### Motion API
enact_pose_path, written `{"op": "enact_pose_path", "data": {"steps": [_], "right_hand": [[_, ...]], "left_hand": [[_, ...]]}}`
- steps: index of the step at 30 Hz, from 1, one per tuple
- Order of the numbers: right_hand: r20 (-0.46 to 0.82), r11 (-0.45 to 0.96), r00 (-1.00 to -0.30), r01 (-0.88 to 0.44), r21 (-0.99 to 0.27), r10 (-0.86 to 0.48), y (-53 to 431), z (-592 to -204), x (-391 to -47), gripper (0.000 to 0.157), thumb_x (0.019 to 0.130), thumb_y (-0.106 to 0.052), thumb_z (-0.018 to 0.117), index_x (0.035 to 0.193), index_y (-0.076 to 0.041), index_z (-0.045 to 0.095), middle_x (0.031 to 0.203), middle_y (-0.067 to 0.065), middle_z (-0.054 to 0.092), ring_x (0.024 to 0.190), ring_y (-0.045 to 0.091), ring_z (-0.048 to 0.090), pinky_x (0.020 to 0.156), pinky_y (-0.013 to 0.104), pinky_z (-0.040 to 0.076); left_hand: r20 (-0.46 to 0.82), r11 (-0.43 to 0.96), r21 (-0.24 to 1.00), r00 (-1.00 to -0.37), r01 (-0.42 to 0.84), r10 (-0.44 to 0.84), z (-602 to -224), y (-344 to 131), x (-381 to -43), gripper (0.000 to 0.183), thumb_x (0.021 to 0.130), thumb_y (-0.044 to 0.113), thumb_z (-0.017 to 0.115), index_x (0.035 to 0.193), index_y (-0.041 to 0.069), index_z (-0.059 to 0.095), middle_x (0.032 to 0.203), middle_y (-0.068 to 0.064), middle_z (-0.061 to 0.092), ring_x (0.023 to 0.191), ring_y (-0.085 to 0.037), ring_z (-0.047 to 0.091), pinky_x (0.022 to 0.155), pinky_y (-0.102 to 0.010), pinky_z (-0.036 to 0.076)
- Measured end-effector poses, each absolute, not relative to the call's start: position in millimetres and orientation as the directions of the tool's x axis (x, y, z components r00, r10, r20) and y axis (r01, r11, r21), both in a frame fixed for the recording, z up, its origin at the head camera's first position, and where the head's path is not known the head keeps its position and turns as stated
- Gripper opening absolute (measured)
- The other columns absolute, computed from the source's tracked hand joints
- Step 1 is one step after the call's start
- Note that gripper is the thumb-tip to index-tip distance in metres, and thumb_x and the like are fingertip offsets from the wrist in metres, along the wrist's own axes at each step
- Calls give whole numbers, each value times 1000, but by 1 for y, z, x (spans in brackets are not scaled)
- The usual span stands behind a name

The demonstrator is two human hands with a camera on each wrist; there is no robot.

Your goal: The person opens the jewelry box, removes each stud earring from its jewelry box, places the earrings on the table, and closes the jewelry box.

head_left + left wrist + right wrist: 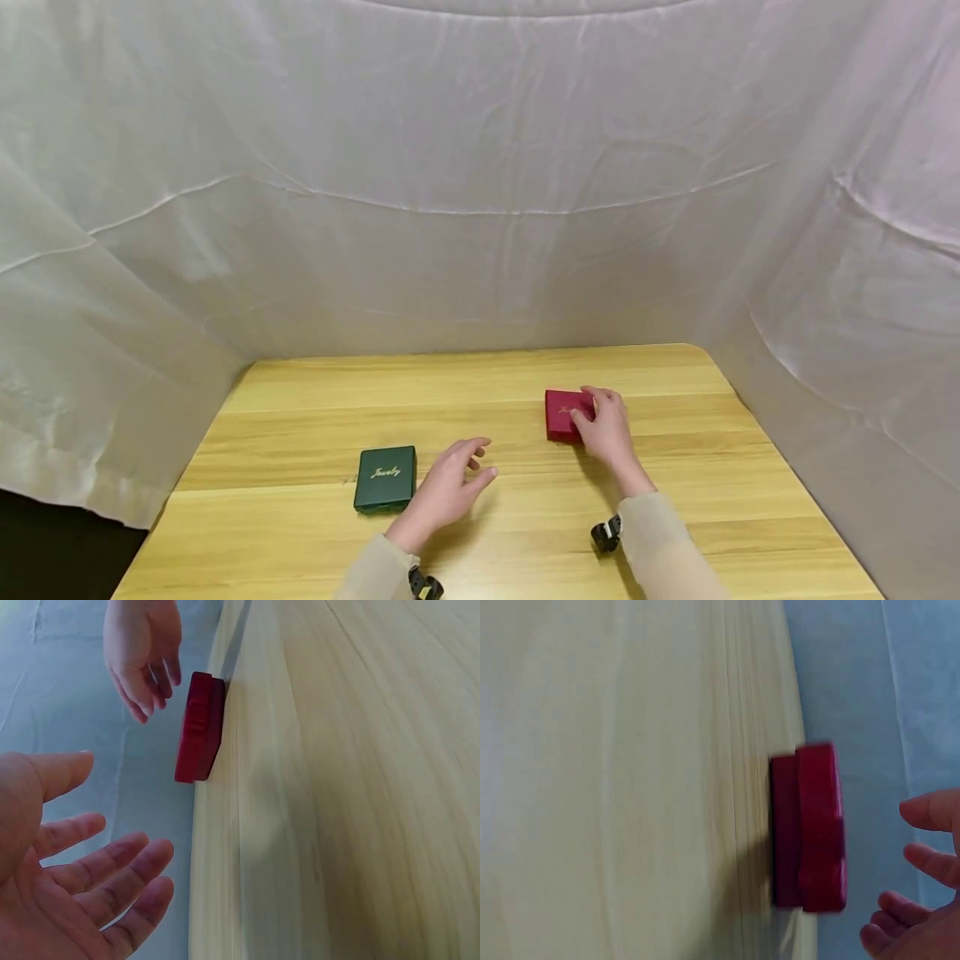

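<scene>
A small red jewelry box (559, 417) with gold lettering on its lid sits on the table right of centre. My right hand (607, 427) hovers over its right side, thumb and fingers spread. The right wrist view shows a gap between those fingers (930, 810) and the closed red box (821, 832). My left hand (447, 485) is held above the table with relaxed, parted fingers and nothing in them. Just left of it lies a dark green box (385, 477) with "Jewelry" in gold script, its lid closed.
The light wooden table (315, 417) ends at pale grey cloth (480, 275) hung along the back and both sides. A black wrist camera (606, 533) is strapped below the right hand, another (426, 585) below the left.
</scene>
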State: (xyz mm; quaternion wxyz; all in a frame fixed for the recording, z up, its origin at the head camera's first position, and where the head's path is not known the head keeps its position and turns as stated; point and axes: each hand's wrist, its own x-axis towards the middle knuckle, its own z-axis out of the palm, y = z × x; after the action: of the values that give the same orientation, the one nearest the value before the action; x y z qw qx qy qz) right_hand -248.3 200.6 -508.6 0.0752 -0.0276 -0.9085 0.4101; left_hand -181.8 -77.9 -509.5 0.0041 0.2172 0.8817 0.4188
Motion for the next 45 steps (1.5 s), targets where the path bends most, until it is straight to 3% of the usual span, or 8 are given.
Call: {"op": "enact_pose_path", "data": {"steps": [12,21,33,45], "right_hand": [[16,698,-996,51,-714,89,226,-517,-260,54,94,-17,64,141,3,46,131,38,47,122,49,46,102,60,37],[-46,687,-996,82,-722,70,227,-522,-258,48,95,-6,59,141,2,47,118,30,58,109,42,55,95,56,43],[-63,623,-996,85,-777,58,226,-526,-254,48,93,0,58,140,2,48,111,23,59,103,35,56,89,47,46],[-72,615,-997,59,-786,4,217,-522,-238,48,92,1,60,139,1,49,111,22,60,104,36,59,91,52,48]], "left_hand": [[165,518,768,-898,377,409,-512,-57,-195,46,98,23,62,137,3,52,116,-15,62,96,-23,62,79,-34,53],[135,490,802,-902,342,410,-513,-42,-204,47,97,21,63,137,-1,51,113,-16,62,92,-19,63,79,-32,53],[118,446,838,-902,314,415,-517,-26,-212,49,96,19,64,137,-1,50,116,-16,61,95,-21,63,79,-32,53],[62,417,876,-913,244,403,-522,-7,-217,54,98,17,60,144,-3,42,128,-24,57,106,-30,64,89,-38,53]]}}
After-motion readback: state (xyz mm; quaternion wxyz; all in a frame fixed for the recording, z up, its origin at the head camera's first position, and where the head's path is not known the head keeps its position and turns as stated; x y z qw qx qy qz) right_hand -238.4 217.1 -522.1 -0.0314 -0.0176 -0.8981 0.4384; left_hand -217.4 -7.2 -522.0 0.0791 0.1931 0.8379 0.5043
